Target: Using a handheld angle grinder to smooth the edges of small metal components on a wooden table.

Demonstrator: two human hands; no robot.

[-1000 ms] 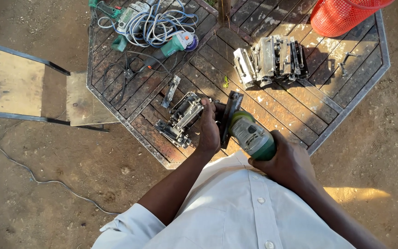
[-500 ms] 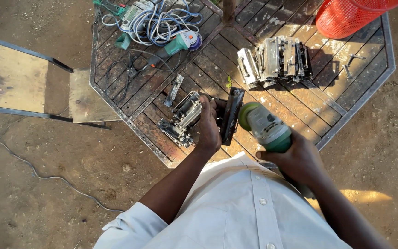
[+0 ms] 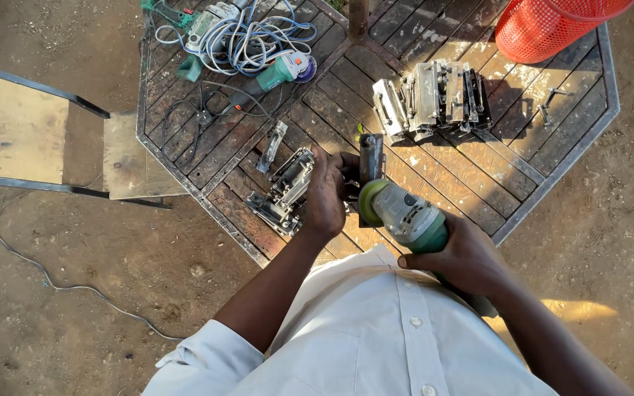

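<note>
1. An octagonal slatted desk (image 3: 552,165) stood on bare dirt.
2. A red mesh basket (image 3: 552,26) sat at its far right corner.
3. A row of metal parts (image 3: 434,95) lay near the basket.
4. Tangled pale cables (image 3: 247,37) and a second green power tool (image 3: 280,72) lay far left.
5. A wooden bench (image 3: 16,128) stood beside the desk.

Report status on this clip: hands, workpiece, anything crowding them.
Right hand gripping green-and-grey angle grinder. Left hand clamped on dark flat metal piece at the disc. Grey metal lock-like assembly lies beside left hand on slatted octagonal metal table.
</note>
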